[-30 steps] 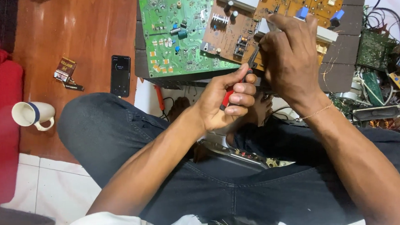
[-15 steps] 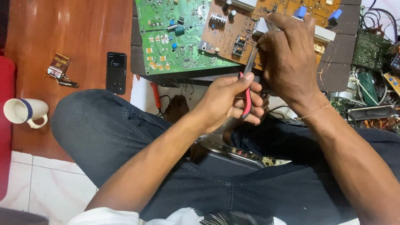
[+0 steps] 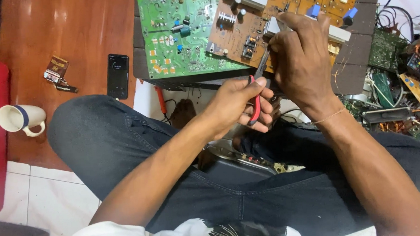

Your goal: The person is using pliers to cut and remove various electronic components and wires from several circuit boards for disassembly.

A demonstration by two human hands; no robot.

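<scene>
Pliers [image 3: 256,97] with red handles sit in the left hand [image 3: 240,104], fingers closed around the handles, the dark nose angled up toward the near edge of the brown board [image 3: 244,32]. The right hand [image 3: 299,63] rests on that edge, fingers curled and pinched; what they pinch cannot be told, as the hand covers it. Brown board and green board [image 3: 177,33] lie side by side on a dark slab [image 3: 355,53], both near the person's raised knees.

Judgement on the step: the tool tip appears to be working a part at the board's near edge. Good practice here would be a firm hold on the board with the right hand, a short bite close to the part, and a straight pull, so neighbouring components are not bent.

Noted elsewhere: phone [image 3: 118,75] and mug [image 3: 21,119] on the wooden floor [image 3: 47,26]; scrap boards and wires [image 3: 399,74] beyond the slab's right edge.
</scene>
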